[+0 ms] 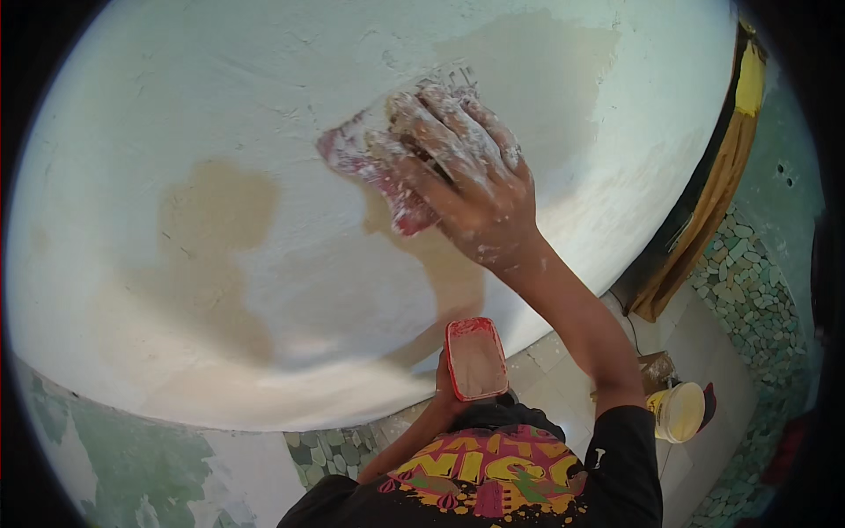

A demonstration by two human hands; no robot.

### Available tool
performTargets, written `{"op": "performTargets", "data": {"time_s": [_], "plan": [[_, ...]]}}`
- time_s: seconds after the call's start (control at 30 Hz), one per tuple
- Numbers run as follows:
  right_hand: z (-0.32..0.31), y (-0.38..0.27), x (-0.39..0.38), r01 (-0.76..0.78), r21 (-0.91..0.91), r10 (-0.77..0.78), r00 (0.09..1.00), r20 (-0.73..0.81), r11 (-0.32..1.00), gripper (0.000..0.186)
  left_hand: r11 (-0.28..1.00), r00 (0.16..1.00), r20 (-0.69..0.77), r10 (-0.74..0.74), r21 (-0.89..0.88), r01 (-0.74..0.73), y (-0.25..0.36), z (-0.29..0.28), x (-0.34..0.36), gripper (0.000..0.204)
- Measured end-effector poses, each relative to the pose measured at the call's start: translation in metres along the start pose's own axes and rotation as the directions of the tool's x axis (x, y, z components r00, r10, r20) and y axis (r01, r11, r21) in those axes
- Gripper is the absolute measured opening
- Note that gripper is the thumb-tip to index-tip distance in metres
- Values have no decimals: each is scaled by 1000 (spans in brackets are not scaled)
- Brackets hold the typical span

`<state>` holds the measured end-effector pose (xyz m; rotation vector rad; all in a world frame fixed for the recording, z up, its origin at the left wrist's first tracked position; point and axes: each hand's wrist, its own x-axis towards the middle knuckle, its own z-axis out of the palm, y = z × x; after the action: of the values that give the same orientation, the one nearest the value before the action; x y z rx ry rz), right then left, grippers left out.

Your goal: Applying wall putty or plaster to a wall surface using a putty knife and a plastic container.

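Observation:
My right hand [471, 167], its fingers coated in white paste, presses a flat, thin pinkish-red piece [352, 150] against the pale curved wall [343, 53]. White smears cover much of that piece, and I cannot tell its exact kind. Lower down, close to my body, my left hand [445, 387] grips a red rectangular tub [476, 359] by its side. Whitish paste lies inside the tub. Most of the left fingers are hidden behind it. Tan patches [216, 207] show on the wall's surface between the whiter areas.
At the right, a brown cloth [704, 229] hangs along the wall's dark edge. A white and yellow bucket [682, 414] stands on the tiled floor [704, 352] near a small cardboard box [656, 370]. Green pebble stone [748, 273] lines the far right.

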<state>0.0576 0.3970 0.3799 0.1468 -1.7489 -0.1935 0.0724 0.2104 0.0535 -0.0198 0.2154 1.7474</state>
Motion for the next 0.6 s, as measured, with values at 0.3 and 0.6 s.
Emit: {"op": "performTargets", "data": {"time_s": [0.3,0.6], "plan": [[8,-100,-13,-143,-40,148,974,170,989,30,999,997,-57,-43,-15,42,79,-20,-89,74],[69,-159,87,-65,-135,51,993,-102,989,35,993,993,18,-115,11,114,134,-43,-171,73]]}}
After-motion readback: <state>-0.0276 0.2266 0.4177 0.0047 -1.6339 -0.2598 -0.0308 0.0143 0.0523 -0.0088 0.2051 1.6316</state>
